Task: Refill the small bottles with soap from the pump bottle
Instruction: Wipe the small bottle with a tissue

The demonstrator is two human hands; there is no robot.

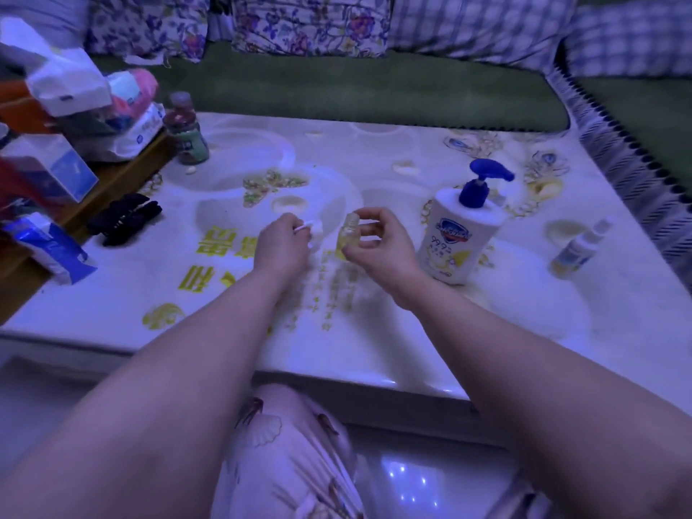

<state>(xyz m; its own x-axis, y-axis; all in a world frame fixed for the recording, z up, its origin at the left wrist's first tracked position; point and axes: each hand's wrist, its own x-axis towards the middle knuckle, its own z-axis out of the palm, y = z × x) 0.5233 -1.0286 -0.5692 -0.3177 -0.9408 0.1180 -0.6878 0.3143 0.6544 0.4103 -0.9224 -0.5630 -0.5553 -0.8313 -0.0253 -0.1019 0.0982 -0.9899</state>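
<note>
Head view: the person sits at a low table (374, 350) covered with a glossy printed cloth, both bare forearms reaching forward over it. The left hand (281, 243) has its fingers curled and pinches a small white cap (315, 229) at the fingertips. Just to its right, the right hand (376, 243) holds a small bottle (348, 234), clear with a yellowish tint, between thumb and curled fingers. The bottle is upright, close above the tabletop near the table's middle, and its mouth is uncovered. Cap and bottle are near each other but apart.

The pump bottle (457, 239) stands on the table just to the right of the right hand, not touched by either hand. Its body is white with a label and its blue pump head (488, 174) points right. Farther right, near the table edge, a second small bottle (580, 249) with a pale top stands by itself, with yellowish contents low in it.

At the table's far left corner is a drink bottle (187, 129). A black hair clip (125, 222) lies on the left side, and tissue packs (48, 245) are piled on a wooden shelf beyond the left edge. Behind the table is a green sofa (355, 88) with floral and checked cushions (307, 20).
</note>
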